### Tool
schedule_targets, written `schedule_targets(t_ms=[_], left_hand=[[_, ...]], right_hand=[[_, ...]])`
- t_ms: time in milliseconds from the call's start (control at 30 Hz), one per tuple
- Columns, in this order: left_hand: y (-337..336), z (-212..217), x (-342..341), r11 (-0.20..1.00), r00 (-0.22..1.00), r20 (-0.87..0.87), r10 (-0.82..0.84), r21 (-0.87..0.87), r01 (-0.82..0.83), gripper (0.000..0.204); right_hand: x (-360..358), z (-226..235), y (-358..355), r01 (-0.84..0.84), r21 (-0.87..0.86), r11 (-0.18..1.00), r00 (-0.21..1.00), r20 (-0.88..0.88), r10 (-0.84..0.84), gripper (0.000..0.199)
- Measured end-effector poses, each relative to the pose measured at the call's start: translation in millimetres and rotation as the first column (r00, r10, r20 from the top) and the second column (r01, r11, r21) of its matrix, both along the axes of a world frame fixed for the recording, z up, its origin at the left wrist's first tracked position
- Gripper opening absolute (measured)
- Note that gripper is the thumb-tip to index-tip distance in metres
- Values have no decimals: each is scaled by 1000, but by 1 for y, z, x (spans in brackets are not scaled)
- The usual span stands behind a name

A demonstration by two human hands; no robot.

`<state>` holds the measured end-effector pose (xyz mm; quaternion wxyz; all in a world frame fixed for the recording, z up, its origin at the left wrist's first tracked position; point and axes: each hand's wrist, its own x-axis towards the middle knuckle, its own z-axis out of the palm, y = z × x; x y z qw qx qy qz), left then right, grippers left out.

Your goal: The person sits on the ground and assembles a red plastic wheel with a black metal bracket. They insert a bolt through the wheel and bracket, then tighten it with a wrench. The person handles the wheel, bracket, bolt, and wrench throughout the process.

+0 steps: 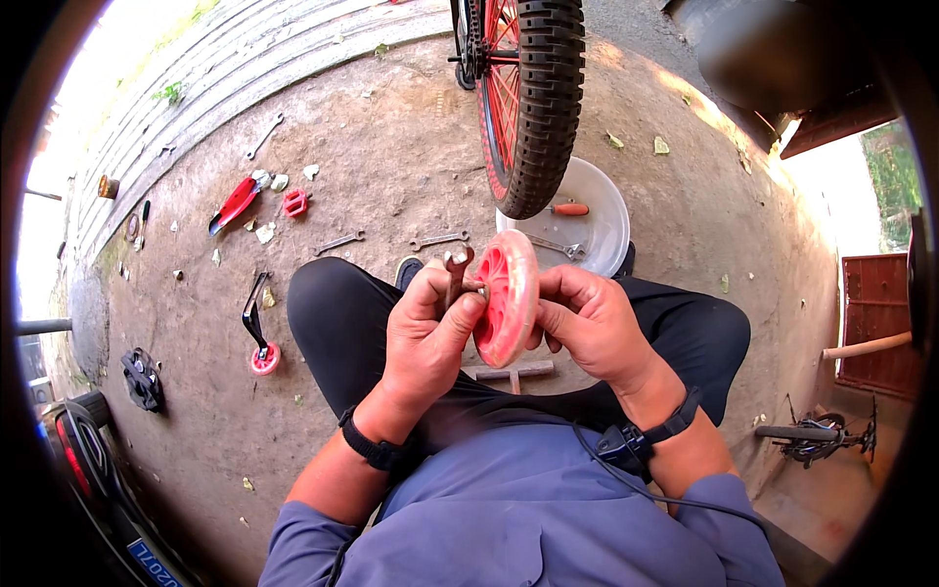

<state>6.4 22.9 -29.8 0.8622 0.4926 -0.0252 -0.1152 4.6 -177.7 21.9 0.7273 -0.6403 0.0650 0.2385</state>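
A small red training wheel [513, 305] with a pale, worn rim stands on edge between my hands, above my lap. My left hand [423, 331] is closed round a brown open-ended wrench [456, 274], whose jaws point up. Its thumb lies by the bolt at the wheel's hub. On the other side, my right hand [599, 328] grips the wheel with bent fingers; the fingertips are partly hidden behind it. A second training wheel [265, 359] on a black bracket lies on the ground at the left.
A bicycle tyre [544, 98] rises ahead, just beyond a white basin [611, 210] holding tools. Wrenches [339, 243], a red pedal [295, 203] and a red mudguard [235, 205] lie on the ground. A T-shaped metal piece [515, 373] sits between my legs.
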Motion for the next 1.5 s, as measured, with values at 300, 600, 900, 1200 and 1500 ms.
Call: schedule_targets(t_ms=[300, 600, 900, 1200, 1500], left_hand=[[-5, -1, 2, 982, 979, -203, 33, -177, -70, 12], [1, -16, 6, 983, 971, -238, 13, -173, -55, 12], [-19, -32, 5, 996, 975, -222, -1, 90, 21, 12], [-38, -62, -3, 949, 899, -434, -59, 256, 186, 26], [-73, -98, 23, 697, 808, -555, -199, 499, 514, 27]], right_hand=[[3, -1, 21, 188, -445, 875, 849, 522, 83, 10], [5, -8, 21, 144, -221, 965, 948, 310, -71, 11], [2, -51, -10, 153, 2, 988, 985, -87, -152, 19], [-14, -95, -59, 217, 33, 976, 932, -305, -197, 23], [25, -55, -152, 369, 141, 919, 894, -324, -310, 22]])
